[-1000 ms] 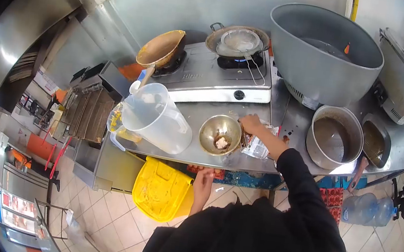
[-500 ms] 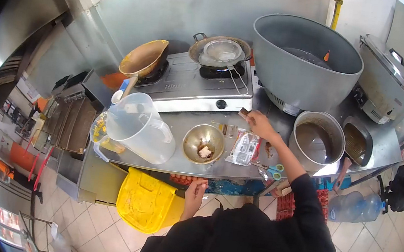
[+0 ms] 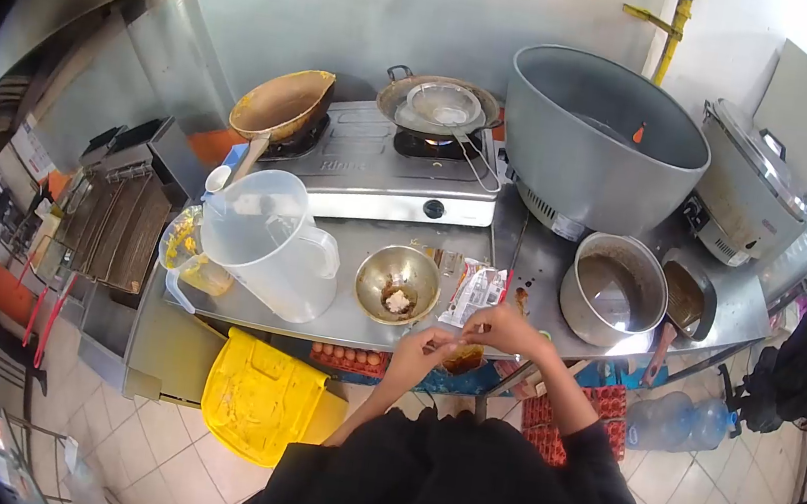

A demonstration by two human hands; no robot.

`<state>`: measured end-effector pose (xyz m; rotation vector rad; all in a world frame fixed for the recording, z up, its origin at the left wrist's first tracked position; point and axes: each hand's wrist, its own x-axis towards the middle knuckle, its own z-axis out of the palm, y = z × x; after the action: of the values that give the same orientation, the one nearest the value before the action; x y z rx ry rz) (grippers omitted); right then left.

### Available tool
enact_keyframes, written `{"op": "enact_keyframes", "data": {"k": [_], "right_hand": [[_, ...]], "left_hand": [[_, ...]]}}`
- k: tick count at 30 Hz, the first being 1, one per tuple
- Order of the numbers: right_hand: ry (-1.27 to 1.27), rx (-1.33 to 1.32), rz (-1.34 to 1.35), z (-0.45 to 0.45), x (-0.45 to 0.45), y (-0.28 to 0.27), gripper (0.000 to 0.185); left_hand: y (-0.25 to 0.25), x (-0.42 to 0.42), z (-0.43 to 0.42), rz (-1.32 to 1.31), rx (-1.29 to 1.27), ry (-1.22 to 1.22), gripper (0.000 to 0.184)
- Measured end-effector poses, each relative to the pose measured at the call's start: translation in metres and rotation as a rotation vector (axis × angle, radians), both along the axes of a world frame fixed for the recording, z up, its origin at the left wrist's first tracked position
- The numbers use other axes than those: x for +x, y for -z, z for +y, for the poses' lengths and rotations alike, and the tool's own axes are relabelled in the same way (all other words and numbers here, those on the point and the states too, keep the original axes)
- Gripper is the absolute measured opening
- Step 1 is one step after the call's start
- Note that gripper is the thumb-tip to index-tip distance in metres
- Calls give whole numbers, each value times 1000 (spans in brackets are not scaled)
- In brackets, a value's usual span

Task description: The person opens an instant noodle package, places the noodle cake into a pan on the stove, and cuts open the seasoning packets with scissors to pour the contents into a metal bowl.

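My left hand [image 3: 419, 353] and my right hand [image 3: 503, 330] meet at the counter's front edge, fingers pinched together. Just under the fingertips shows a small glossy brown packet [image 3: 464, 359]; the fingers hide its upper part. To the left of the hands, a metal bowl [image 3: 372, 281] holds a pale lump in dark brown liquid or paste. Behind my right hand lies a white and red printed packet [image 3: 475, 293] on the steel counter. Small flat sachets [image 3: 447, 261] lie beside the bowl.
A large clear plastic jug [image 3: 267, 255] stands left of the bowl. Behind are a two-burner stove [image 3: 356, 191], flame lit under the right pan, and a big grey pot [image 3: 600, 165]. A saucepan [image 3: 575, 291] sits at right. Below are a yellow bin [image 3: 254, 400] and egg trays [image 3: 544, 420].
My right hand has come back from the far side of the counter, bringing the small brown packet toward me. My left hand has risen to meet it. The view has shifted slightly.
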<state>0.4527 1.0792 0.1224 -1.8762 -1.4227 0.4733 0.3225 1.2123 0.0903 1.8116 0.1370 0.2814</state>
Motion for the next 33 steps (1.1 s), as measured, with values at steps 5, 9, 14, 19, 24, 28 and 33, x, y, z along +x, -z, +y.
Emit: {"op": "enact_keyframes", "data": {"k": [5, 9, 14, 19, 24, 28, 33], "right_hand": [[-99, -107, -124, 25, -21, 25, 13], [-104, -159, -149, 48, -47, 46, 13], [346, 37, -92, 46, -89, 81, 19], [365, -297, 495, 39, -104, 130, 22], [387, -364, 692, 48, -93, 159, 23], [421, -295, 1030, 46, -84, 164, 26], [418, -305, 1079, 42, -83, 149, 23]], "left_hand": [[23, -27, 25, 144, 32, 37, 20], [58, -47, 41, 256, -396, 131, 17], [90, -74, 35, 398, -860, -4, 19], [125, -83, 24, 419, -1051, -50, 18], [157, -71, 18, 364, -939, -141, 19], [158, -63, 16, 347, -533, -201, 23], [139, -57, 14, 407, -313, -218, 26]]}}
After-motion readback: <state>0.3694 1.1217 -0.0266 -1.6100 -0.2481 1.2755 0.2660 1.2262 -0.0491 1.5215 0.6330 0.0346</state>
